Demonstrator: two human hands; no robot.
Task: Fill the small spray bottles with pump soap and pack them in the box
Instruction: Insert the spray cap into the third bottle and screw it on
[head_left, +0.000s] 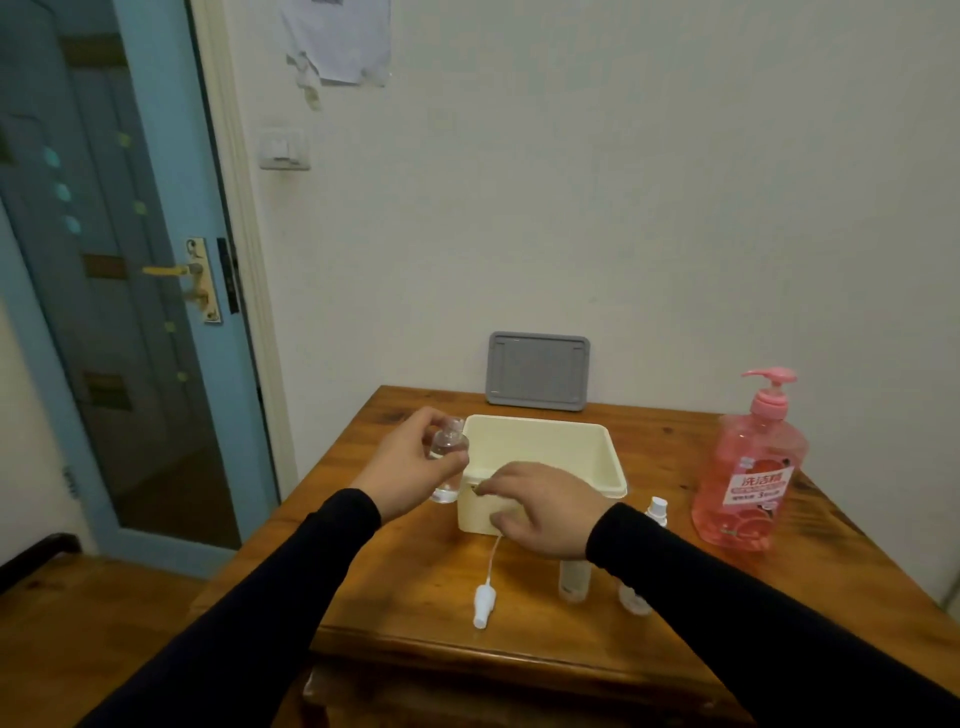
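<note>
The left hand holds a small clear bottle above the table's left part, fingers and thumb curled round its middle. The bottle stands nearly upright, long axis vertical, open neck at the top, base below the fingers. It has no spray head on.

The right hand rests on the near wall of the cream box, fingers curled over the rim and thumb against the front; whether it pinches anything small there cannot be told. The box is open at the top and sits just right of the left hand's fingers.

Below the right hand's thumb a white spray head lies flat on the table, nozzle end towards the near edge, its thin tube running up towards the box. Under the right wrist stand two more small bottles, partly hidden, one with a white cap showing beside the sleeve.

Well right of the fingers a pink pump soap bottle stands upright, spout pointing left.

The wooden table is glossy brown. A grey lid leans on the white wall behind the box. A blue door stands at left.
</note>
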